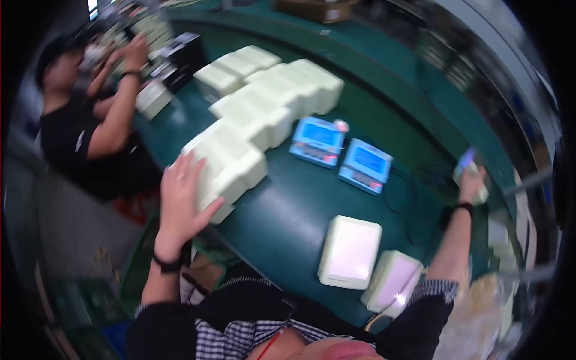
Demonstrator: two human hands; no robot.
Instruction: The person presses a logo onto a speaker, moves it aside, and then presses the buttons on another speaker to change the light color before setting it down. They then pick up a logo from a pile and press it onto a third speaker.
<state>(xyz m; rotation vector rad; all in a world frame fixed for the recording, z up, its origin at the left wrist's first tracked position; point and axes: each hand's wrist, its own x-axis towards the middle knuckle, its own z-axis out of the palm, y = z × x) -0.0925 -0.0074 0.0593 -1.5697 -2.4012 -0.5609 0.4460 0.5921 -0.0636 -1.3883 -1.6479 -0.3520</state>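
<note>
Found left hand (182,195) wide, with fingers spread and thumb held out, laid along the near left end of a group of cream plastic casings (252,114). Could not tell the firmness of that contact. Found right hand (473,178) reached out to the far right, closed around a pale, blue-tinged object (482,194); could not identify that object further, owing to blur. Traced the group of casings in staggered rows from the left hand diagonally away across the green workbench (282,204). Recorded two blue electronic instruments (316,141) side by side near the bench middle, both with lit screens. Noted one rectangular cream case (351,252) nearer the body, and a second glossy-faced case (393,282) just beside, to the right. Saw dark wristbands (170,264) on both wrists. Observed a co-worker (84,135) in black on the left, arms raised.
</note>
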